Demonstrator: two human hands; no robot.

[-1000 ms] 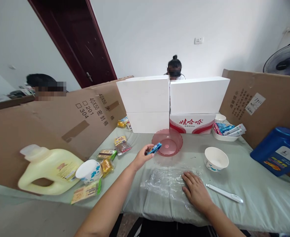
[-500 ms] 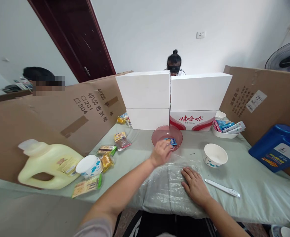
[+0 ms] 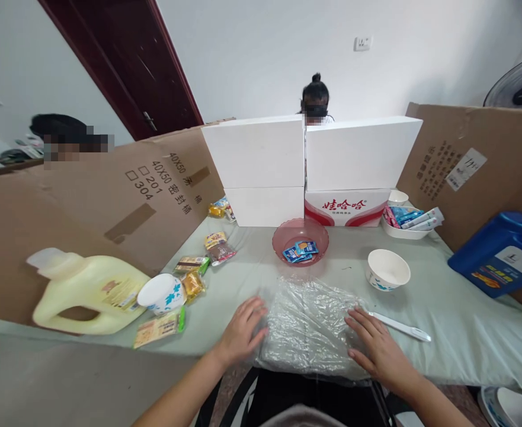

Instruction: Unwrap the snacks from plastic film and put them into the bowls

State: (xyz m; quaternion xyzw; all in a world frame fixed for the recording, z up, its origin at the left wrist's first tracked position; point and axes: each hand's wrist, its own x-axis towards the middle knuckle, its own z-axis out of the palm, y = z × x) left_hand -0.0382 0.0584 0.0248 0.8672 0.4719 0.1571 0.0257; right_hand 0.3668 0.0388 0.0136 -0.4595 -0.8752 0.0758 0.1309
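Note:
A sheet of clear crinkled plastic (image 3: pixel 307 326) lies flat at the table's front edge. At its left edge rests my left hand (image 3: pixel 243 332), fingers spread and holding nothing. My right hand (image 3: pixel 376 341) is open too, its fingers over the sheet's right edge. Beyond the sheet is a pink translucent bowl (image 3: pixel 279 237) with several small blue packets (image 3: pixel 306 247) inside. Close to my right fingers lies a white plastic utensil (image 3: pixel 400 326), its near end beside the hand. A white paper bowl (image 3: pixel 388 270) with a blue leaf pattern stands upright behind it.
On the left are a yellow jug (image 3: pixel 96 296), a tipped paper bowl (image 3: pixel 162 293) and several snack packs (image 3: pixel 193 286). A blue bottle (image 3: pixel 496 252) and a dish of sachets (image 3: pixel 405 232) are on the right. White boxes (image 3: pixel 261 157) and cardboard (image 3: pixel 83 219) wall the table; people sit beyond.
My left hand has left the pink bowl and come back to the plastic sheet's left edge; blue packets now lie in the bowl. My right hand has shifted slightly right.

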